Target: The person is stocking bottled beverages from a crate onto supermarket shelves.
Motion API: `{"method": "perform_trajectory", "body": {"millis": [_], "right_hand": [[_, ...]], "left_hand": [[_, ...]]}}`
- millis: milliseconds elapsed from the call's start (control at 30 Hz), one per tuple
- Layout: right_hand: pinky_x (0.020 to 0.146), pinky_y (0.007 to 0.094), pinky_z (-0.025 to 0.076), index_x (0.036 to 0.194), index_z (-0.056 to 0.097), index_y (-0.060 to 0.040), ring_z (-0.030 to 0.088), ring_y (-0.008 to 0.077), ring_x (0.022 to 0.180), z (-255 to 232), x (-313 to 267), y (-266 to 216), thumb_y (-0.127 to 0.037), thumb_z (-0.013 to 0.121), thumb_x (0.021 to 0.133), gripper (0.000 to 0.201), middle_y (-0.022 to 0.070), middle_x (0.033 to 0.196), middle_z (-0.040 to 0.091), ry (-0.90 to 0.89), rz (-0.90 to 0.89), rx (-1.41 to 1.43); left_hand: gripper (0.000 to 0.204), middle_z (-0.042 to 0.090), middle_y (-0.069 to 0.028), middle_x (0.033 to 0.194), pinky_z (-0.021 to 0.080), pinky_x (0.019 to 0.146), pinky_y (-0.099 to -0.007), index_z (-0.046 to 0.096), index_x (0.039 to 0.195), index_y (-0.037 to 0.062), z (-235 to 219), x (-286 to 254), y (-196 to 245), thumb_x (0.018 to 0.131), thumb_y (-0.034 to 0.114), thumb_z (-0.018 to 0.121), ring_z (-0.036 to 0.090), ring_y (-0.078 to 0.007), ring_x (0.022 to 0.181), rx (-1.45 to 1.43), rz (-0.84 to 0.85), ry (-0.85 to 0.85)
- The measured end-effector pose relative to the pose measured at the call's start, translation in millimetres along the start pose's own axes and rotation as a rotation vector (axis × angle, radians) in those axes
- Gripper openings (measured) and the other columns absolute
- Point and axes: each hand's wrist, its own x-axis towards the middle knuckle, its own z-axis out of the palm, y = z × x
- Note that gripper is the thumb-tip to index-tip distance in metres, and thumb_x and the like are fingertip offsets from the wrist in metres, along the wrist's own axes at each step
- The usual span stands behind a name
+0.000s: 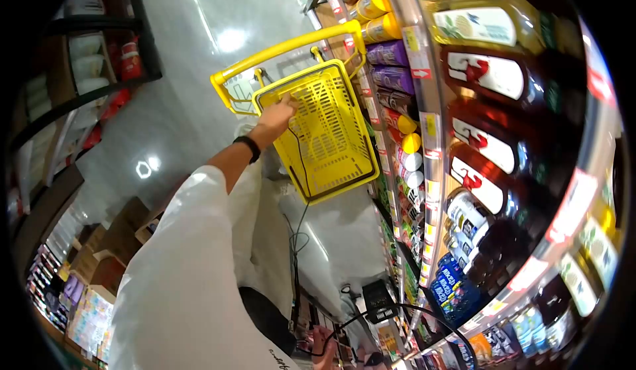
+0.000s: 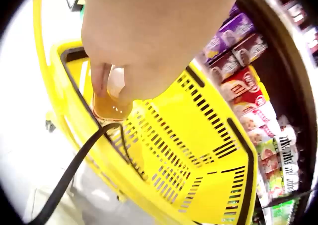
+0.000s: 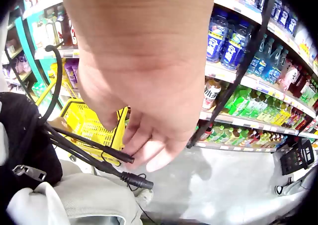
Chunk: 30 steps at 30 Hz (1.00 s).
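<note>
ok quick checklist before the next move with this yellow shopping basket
1. Left hand gripping the amber container: ok, its lower end shows below the fingers.
2. Container resting on the basket floor: cannot tell, the hand hides it in the head view.
3. Room in the yellow shopping basket: ok, much of its slotted floor shows.
4. Black cable out of the way: not ok, it crosses the basket.
5. Right hand free: ok, holding nothing.

Shelves (image 3: 224,73) of bottled drinks (image 1: 487,75), price labels (image 1: 574,201) and a yellow shopping basket (image 1: 346,131) show a shop.
</note>
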Motion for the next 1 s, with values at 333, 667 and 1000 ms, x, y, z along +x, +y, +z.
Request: {"method": "perform_trajectory", "body": {"millis": [333, 667, 1000], "right_hand": [[0.079, 0.0386, 0.054, 0.109, 0.065, 0.0035, 0.070, 0.0245, 0.086, -53, 38, -8, -0.029, 0.064, 0.100, 0.034, 0.0169, 0.091, 0.072, -0.095, -0.885, -0.973], [0.097, 0.0358, 0.052, 0.130, 0.055, -0.0015, 0.064, 0.0202, 0.110, 24, -93, -154, -0.008, 0.087, 0.077, 0.063, 0.0121, 0.124, 0.064, -0.671, -1.630, -0.337], [0.084, 0.0310, 0.056, 0.127, 0.054, 0.0010, 0.067, 0.0140, 0.095, 75, -215, -128, -0.009, 0.084, 0.076, 0.060, 0.0084, 0.109, 0.069, -0.762, -1.702, -0.238]], "left_hand": [[0.043, 0.070, -0.0122, 0.115, 0.050, 0.075, -0.0395, 0.065, 0.123, 0.0042, -231, -182, 201, 0.083, 0.015, 0.078, 0.068, -0.0302, 0.085, -0.213, 0.583, 0.639], [0.035, 0.075, -0.0156, 0.106, 0.048, 0.054, -0.0220, 0.073, 0.108, -0.0008, -362, -315, 399, 0.075, 0.003, 0.086, 0.068, -0.0123, 0.079, -0.831, 0.966, 0.722], [0.041, 0.073, -0.0047, 0.109, 0.045, 0.065, -0.0190, 0.065, 0.126, 0.0001, -438, -358, 452, 0.090, 0.015, 0.078, 0.059, -0.0019, 0.079, -0.988, 0.851, 0.303]]}}
